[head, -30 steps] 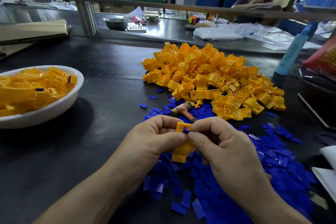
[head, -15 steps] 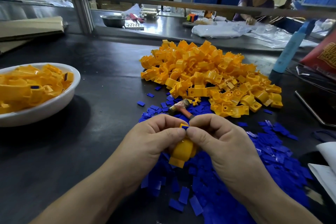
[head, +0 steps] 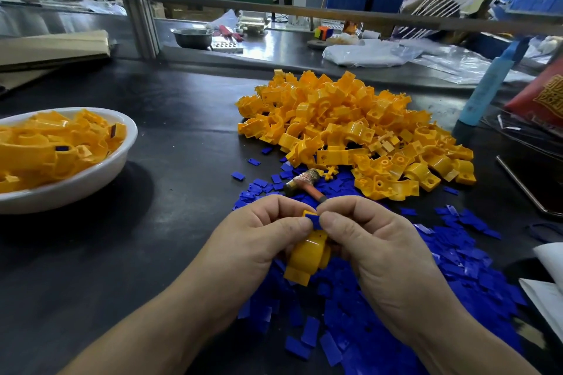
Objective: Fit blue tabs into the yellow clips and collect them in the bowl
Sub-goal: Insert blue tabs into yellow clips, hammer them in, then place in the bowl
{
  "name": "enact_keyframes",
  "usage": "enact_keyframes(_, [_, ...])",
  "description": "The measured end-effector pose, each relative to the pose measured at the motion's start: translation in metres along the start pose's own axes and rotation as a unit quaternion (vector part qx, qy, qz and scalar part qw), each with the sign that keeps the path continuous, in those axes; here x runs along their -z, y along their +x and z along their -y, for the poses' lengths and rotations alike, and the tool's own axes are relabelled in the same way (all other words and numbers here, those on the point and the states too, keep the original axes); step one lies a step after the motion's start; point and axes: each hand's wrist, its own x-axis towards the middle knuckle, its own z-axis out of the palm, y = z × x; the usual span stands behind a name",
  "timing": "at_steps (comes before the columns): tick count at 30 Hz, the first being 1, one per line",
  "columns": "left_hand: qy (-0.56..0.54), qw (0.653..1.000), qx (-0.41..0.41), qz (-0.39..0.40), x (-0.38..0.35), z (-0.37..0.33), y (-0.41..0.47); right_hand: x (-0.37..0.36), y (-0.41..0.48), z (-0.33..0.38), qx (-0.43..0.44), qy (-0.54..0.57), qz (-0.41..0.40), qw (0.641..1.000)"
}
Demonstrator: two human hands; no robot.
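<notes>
Both hands meet over the blue tab pile (head: 451, 271) at the front of the dark table. My left hand (head: 259, 240) grips a yellow clip (head: 307, 256) that hangs down between the hands. My right hand (head: 374, 250) pinches a blue tab (head: 313, 219) against the clip's top end, thumb beside my left thumb. A large heap of loose yellow clips (head: 350, 131) lies behind the hands. At the left stands a white bowl (head: 76, 183) holding several yellow clips, some with blue tabs showing.
A small hammer (head: 304, 184) lies between the clip heap and my hands. A blue bottle (head: 484, 91) and a red packet (head: 545, 94) stand at the right, with white paper (head: 548, 292) at the right edge. A person works at the far bench behind a rail.
The clip has tipped from upright to hanging down between my hands, and the blue tab now sits at its top end under both thumbs. The view shifted slightly.
</notes>
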Motion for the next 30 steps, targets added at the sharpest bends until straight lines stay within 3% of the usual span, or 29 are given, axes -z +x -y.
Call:
enact_keyframes(6, [0.006,1.0,0.001,-0.01,0.0,0.001,0.0,-0.002,0.0,0.0,0.002,-0.001,-0.003,1.0])
enact_keyframes(22, [0.097,0.994,0.012,-0.051,-0.002,-0.017,-0.006,-0.008,-0.006,0.003,0.091,-0.176,-0.043,0.979])
enact_keyframes(24, [0.095,0.991,0.001,-0.092,0.008,-0.024,-0.005,0.0,-0.003,0.003,0.129,-0.301,-0.061,0.943])
enact_keyframes(27, [0.122,0.964,0.002,-0.237,0.04,-0.026,0.004,0.02,0.003,0.0,0.17,-0.537,-0.094,0.821])
enact_keyframes(30, [0.232,0.924,0.031,-0.303,0.072,-0.018,0.015,0.035,0.007,-0.007,0.047,-0.682,-0.079,0.725])
